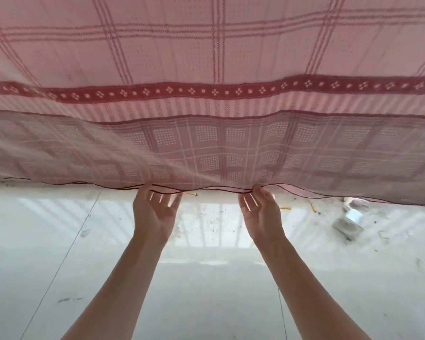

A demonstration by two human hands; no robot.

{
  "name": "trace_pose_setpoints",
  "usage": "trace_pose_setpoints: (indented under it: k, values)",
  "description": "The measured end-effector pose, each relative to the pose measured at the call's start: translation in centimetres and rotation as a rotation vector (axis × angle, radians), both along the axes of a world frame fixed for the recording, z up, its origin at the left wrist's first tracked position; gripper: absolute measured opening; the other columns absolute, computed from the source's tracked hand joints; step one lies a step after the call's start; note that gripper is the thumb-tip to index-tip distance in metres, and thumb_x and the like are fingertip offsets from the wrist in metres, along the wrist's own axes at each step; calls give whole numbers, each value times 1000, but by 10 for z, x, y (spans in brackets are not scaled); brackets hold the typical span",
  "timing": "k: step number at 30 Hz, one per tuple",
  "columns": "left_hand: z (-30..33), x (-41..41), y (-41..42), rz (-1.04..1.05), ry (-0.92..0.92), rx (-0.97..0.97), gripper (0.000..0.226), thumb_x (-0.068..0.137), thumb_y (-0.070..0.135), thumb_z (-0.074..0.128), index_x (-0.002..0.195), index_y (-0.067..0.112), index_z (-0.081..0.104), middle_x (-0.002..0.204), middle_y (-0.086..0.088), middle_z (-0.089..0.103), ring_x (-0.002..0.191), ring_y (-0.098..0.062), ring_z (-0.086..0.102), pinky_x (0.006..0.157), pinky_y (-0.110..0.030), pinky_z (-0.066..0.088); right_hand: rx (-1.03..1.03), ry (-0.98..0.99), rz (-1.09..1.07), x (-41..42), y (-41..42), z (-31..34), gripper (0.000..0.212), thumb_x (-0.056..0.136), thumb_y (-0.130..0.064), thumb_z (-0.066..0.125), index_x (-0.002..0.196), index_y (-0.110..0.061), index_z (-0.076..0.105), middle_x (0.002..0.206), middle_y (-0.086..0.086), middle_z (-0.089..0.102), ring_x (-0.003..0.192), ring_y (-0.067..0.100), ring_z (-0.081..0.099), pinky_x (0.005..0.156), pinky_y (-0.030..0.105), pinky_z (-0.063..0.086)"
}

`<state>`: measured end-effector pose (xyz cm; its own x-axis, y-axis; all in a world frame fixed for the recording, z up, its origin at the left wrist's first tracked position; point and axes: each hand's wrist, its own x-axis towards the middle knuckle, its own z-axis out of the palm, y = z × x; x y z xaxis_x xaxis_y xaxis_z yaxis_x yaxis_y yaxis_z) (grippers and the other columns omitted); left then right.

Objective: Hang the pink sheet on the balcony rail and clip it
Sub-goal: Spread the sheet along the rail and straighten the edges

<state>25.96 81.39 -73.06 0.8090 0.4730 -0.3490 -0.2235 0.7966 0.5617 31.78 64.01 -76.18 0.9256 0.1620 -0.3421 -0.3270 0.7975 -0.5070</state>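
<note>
glossy floor (206, 278) beneath; both hands pinch pink sheet (206, 57) hem.

I am reaching both bare arms forward and up, forearms running in from the bottom edge and spread apart. My left hand (155, 212) is turning palm up, its fingers (160, 198) curling over a hem, thumb on the near side. My right hand (261, 211) is matching it, well apart from the left, fingers (250, 200) curling while the thumb is pinching the same hem.
</note>
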Motion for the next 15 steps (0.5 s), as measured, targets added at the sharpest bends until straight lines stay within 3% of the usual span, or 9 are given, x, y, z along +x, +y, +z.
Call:
trace_pose_setpoints:
  k: [6,12,15]
  values:
    - [0,-1,4,104,28,7,13,87,17,51,99,18,56,105,2,60,105,-16,60,92,-41,45,92,28,-5,8,-4,-10,19,93,-1,47,77,-11,52,78,0,59,77,13,56,77,29,48]
    - [-13,-8,11,235,145,85,8,86,8,53,79,11,56,65,3,68,82,-13,66,87,-35,51,119,32,-2,4,-9,-11,20,94,-2,48,77,-9,54,66,-2,66,71,12,60,77,28,48]
    - [-14,-10,17,265,197,129,13,87,7,53,74,9,55,58,1,65,76,-15,64,92,-37,51,114,64,1,-2,-5,-12,22,94,-1,46,75,-10,52,61,-2,65,69,12,56,76,29,48]
